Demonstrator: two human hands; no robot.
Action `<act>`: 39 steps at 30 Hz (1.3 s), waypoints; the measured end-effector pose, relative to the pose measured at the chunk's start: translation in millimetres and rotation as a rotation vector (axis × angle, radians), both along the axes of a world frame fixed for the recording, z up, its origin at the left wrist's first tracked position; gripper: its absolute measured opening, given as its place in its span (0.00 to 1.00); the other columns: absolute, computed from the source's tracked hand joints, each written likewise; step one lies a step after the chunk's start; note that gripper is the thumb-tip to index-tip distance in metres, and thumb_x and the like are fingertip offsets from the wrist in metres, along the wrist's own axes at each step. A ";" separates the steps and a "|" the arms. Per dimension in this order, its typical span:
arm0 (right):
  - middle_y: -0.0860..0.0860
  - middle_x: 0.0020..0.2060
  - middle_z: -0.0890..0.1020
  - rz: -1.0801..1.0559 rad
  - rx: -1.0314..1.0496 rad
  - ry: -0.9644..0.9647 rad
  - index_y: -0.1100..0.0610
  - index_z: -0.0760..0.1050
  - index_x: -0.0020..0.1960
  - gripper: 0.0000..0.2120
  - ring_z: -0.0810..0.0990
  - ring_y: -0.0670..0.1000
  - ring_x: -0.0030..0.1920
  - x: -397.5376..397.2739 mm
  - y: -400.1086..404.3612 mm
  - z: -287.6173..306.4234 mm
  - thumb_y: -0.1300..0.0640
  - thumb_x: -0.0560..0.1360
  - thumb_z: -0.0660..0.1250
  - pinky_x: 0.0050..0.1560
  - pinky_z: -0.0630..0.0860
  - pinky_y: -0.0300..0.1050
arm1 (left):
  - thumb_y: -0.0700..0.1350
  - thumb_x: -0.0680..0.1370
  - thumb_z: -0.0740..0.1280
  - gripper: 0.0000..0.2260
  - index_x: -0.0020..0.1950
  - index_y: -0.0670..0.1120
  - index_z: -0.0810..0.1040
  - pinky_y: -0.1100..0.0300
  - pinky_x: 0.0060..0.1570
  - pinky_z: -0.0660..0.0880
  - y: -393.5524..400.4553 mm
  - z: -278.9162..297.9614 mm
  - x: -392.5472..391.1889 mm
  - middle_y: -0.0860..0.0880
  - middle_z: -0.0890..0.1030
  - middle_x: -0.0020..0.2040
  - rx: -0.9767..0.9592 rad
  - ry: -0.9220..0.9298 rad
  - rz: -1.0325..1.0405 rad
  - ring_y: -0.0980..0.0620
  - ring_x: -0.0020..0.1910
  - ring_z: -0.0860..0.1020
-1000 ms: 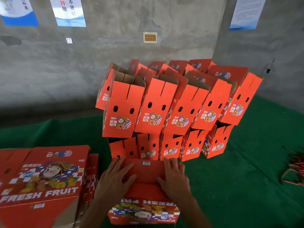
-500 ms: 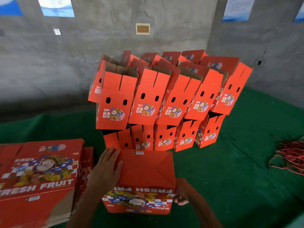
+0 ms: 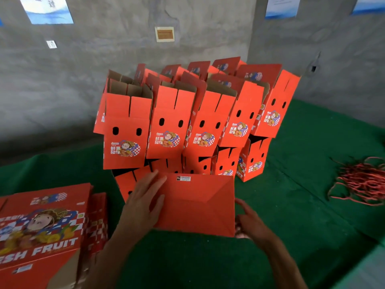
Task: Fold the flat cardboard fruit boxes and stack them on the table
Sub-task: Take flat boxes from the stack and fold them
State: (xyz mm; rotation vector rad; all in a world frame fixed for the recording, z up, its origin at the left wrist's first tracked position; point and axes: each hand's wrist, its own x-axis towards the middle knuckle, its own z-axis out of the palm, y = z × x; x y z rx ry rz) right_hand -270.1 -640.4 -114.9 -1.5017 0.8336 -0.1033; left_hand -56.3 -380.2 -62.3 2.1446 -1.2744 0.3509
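Two hands are on the box [image 3: 195,205] I am folding, which stands on the green table cover [image 3: 291,205] just in front of the stack of finished boxes [image 3: 187,122]. My left hand [image 3: 143,203] lies flat against its left edge, fingers straight and spread over the closed bottom panel. My right hand [image 3: 250,222] is at the right side, fingers loosely bent near the lower corner; whether they actually pinch the wall I cannot tell.

To finish this well, I judge I should press the interlocked bottom flaps evenly so the diagonal seams sit flush, then turn the box upright with both sides supported, since the card would buckle if squeezed at one corner.

Its card is thin and corrugated, glossy red outside, plain brown inside. Finished boxes are tall, with slotted top flaps and oval finger holes. Flat blanks [image 3: 41,226] lie stacked at my left, and a tangle of red cords [image 3: 362,180] lies at my right.
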 end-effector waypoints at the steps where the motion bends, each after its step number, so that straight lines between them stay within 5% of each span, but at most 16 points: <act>1: 0.54 0.30 0.80 -0.033 -0.058 -0.011 0.40 0.69 0.66 0.31 0.80 0.51 0.29 -10.2 -12.6 6.6 0.73 0.78 0.51 0.33 0.76 0.45 | 0.52 0.83 0.61 0.23 0.79 0.52 0.68 0.43 0.75 0.63 -15.8 -0.4 -6.2 0.52 0.59 0.82 -0.008 0.011 -0.047 0.46 0.80 0.59; 5: 0.53 0.35 0.85 -0.132 -0.308 -0.036 0.42 0.69 0.65 0.31 0.84 0.50 0.36 -71.1 -65.0 19.0 0.75 0.76 0.52 0.38 0.77 0.46 | 0.48 0.84 0.60 0.24 0.80 0.60 0.64 0.39 0.75 0.55 -82.6 -16.0 -43.8 0.54 0.48 0.84 -0.054 0.132 -0.178 0.46 0.83 0.48; 9: 0.51 0.46 0.85 -0.051 -0.612 -0.085 0.42 0.71 0.63 0.31 0.83 0.48 0.42 -128.6 -81.8 24.4 0.74 0.74 0.52 0.47 0.78 0.43 | 0.43 0.84 0.55 0.24 0.76 0.62 0.70 0.45 0.78 0.60 -159.3 -45.3 -109.8 0.57 0.54 0.83 -0.084 0.513 -0.467 0.55 0.82 0.52; 13: 0.53 0.58 0.83 -0.066 -0.917 0.120 0.51 0.75 0.67 0.29 0.82 0.59 0.55 -157.9 -92.9 17.3 0.71 0.70 0.59 0.54 0.76 0.50 | 0.55 0.82 0.53 0.21 0.75 0.64 0.67 0.47 0.81 0.53 -232.7 -64.9 -183.1 0.59 0.57 0.82 0.029 0.829 -0.488 0.62 0.81 0.52; 16: 0.57 0.63 0.76 -0.094 -0.979 0.207 0.51 0.78 0.64 0.28 0.77 0.63 0.58 -172.0 -111.1 7.1 0.71 0.70 0.59 0.60 0.73 0.53 | 0.65 0.82 0.49 0.21 0.75 0.72 0.59 0.60 0.78 0.56 -271.9 -70.5 -207.0 0.66 0.55 0.81 0.072 0.986 -0.523 0.63 0.80 0.54; 20: 0.58 0.67 0.71 -0.108 -0.972 0.232 0.53 0.81 0.62 0.24 0.73 0.61 0.66 -184.0 -138.8 -15.3 0.70 0.71 0.62 0.67 0.69 0.50 | 0.68 0.78 0.51 0.28 0.79 0.70 0.54 0.39 0.78 0.60 -316.9 -82.1 -226.1 0.66 0.51 0.81 0.068 1.153 -0.513 0.56 0.81 0.56; 23: 0.58 0.61 0.74 -0.190 -0.902 0.119 0.60 0.84 0.52 0.18 0.77 0.59 0.62 -189.4 -159.4 -30.9 0.75 0.69 0.65 0.65 0.73 0.50 | 0.65 0.79 0.55 0.28 0.79 0.66 0.57 0.41 0.72 0.69 -336.1 -90.9 -235.6 0.76 0.58 0.74 0.025 1.143 -0.521 0.63 0.74 0.66; 25: 0.61 0.62 0.76 -0.240 -0.865 0.061 0.63 0.83 0.49 0.16 0.77 0.59 0.65 -192.3 -174.2 -43.5 0.77 0.70 0.64 0.65 0.75 0.51 | 0.64 0.78 0.58 0.24 0.74 0.62 0.62 0.43 0.67 0.75 -348.3 -96.1 -237.4 0.66 0.64 0.73 0.003 1.105 -0.477 0.62 0.67 0.73; 28: 0.65 0.69 0.74 -0.263 -0.816 0.053 0.64 0.84 0.50 0.13 0.64 0.61 0.79 -188.6 -188.8 -58.2 0.76 0.72 0.65 0.69 0.66 0.41 | 0.71 0.75 0.58 0.24 0.65 0.60 0.66 0.41 0.64 0.77 -365.4 -103.5 -238.1 0.44 0.68 0.70 0.017 1.083 -0.406 0.46 0.66 0.74; 34: 0.65 0.70 0.75 -0.302 -0.724 0.009 0.63 0.87 0.50 0.16 0.67 0.63 0.77 -167.8 -210.8 -82.2 0.77 0.72 0.66 0.69 0.68 0.42 | 0.65 0.78 0.62 0.23 0.62 0.48 0.67 0.45 0.61 0.74 -398.8 -109.6 -224.6 0.38 0.72 0.63 0.039 1.139 -0.353 0.40 0.62 0.74; 37: 0.63 0.78 0.63 -0.250 -0.694 0.124 0.62 0.86 0.51 0.14 0.70 0.60 0.76 -159.2 -223.8 -87.2 0.73 0.75 0.65 0.66 0.66 0.37 | 0.58 0.83 0.61 0.18 0.65 0.46 0.65 0.54 0.55 0.79 -402.4 -115.5 -217.6 0.45 0.74 0.63 0.026 1.198 -0.328 0.54 0.60 0.78; 39: 0.62 0.80 0.62 -0.204 -0.692 0.152 0.62 0.85 0.55 0.16 0.70 0.58 0.75 -155.8 -232.7 -86.9 0.72 0.76 0.63 0.72 0.66 0.43 | 0.56 0.83 0.61 0.19 0.69 0.48 0.62 0.61 0.48 0.81 -402.1 -112.8 -213.9 0.52 0.72 0.64 0.046 1.224 -0.364 0.65 0.53 0.79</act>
